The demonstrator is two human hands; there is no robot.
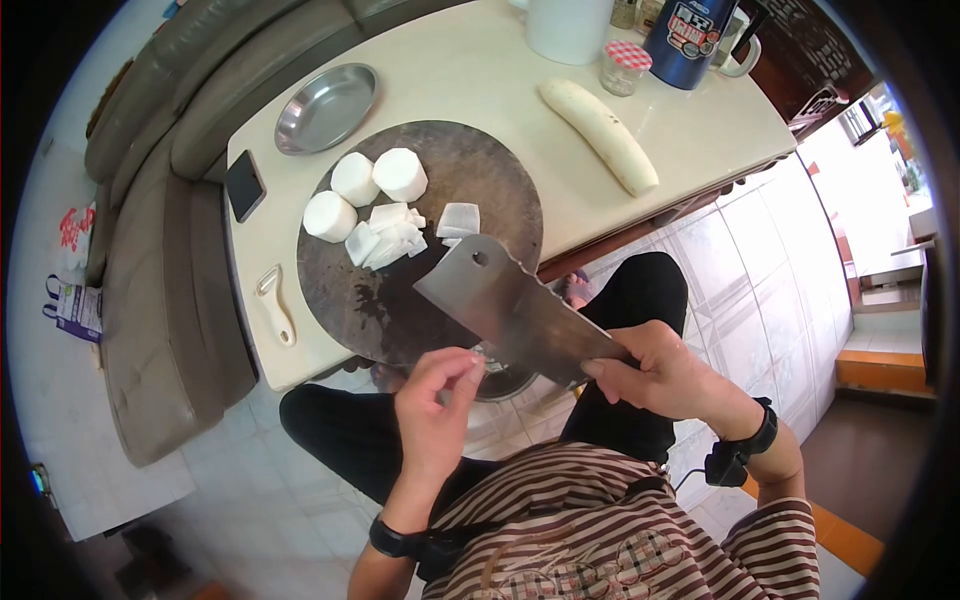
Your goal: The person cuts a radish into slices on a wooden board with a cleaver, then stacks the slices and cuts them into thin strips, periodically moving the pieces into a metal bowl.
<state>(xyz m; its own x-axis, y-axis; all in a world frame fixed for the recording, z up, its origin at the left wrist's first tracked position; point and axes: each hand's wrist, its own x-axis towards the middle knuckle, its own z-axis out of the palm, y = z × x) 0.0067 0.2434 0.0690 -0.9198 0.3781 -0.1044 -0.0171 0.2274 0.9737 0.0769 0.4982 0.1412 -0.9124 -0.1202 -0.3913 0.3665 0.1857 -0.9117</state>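
Note:
My right hand grips the handle end of a broad cleaver, whose blade is tilted over the near right edge of a round dark cutting board. Close to the blade's lower edge, my left hand has its thumb and fingertips pressed together; anything between them is too small to make out. On the board stand thick white radish chunks, with a heap of thin white pieces beside them. A few more slices lie just beyond the cleaver's tip.
A metal dish, a phone and a peeler lie on the table. Farther right are a whole white radish, a jar and a blue container. A metal bowl is partly hidden below the cleaver.

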